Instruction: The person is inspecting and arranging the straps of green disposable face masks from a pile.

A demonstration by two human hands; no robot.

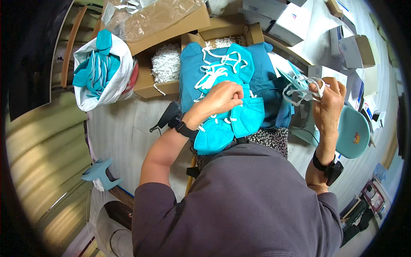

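Several turquoise folded face masks [248, 118] with white elastic straps lie on the dark teal cloth [191, 64] over my lap. Over the middle of these masks is my left hand [223, 97], its fingers curled in and thumb against them; what they pinch, if anything, is hidden. Out to the right, my right hand [329, 103] is raised and closed around white elastic straps [302, 88]. A small bunch of turquoise masks [287, 76] hangs from those straps, just left of the fingers.
At the left stands a white sack [126, 64] filled with turquoise mask pieces. Ahead, a cardboard box [143, 85] holds a heap of white straps [166, 62]. White cartons [293, 23] are at the far right, and a teal stool seat [353, 132] is beside my right arm.
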